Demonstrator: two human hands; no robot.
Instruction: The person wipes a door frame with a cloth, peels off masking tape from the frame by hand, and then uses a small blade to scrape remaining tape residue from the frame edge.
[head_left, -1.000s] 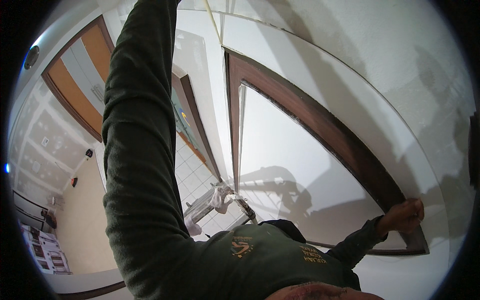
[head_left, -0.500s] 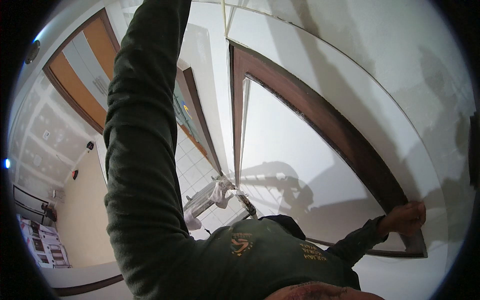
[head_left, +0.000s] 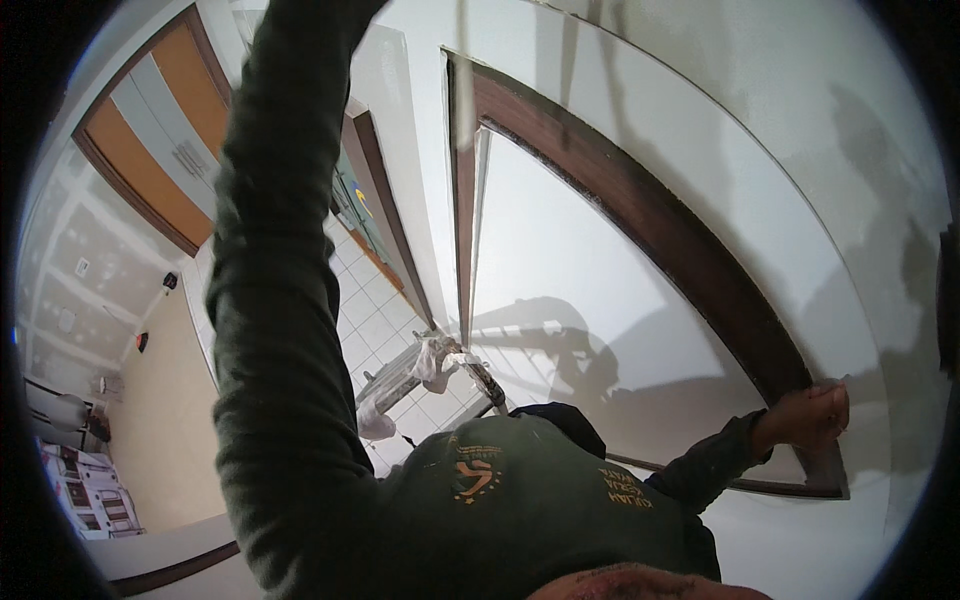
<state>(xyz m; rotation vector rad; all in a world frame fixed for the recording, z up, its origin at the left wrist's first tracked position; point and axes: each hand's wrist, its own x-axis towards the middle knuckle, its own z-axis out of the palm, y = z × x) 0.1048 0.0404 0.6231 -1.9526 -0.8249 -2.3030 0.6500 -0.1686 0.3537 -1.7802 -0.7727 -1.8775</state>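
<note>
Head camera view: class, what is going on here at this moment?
A person in a dark green sweatshirt stands close to a white wall. The right hand presses against the lower corner of a dark brown wooden frame set in the wall. The left arm reaches straight up out of the picture, so the left hand is not visible. A stepladder stands on the tiled floor below.

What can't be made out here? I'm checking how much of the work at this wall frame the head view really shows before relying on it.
- Left hand: cut off by the top edge; only the green sleeve reaches up.
- Right hand: on the dark brown frame at its lower corner; fingertips blurred, so whether it grips anything cannot be told.
- White-wrapped metal stand below: too small to identify.
</note>
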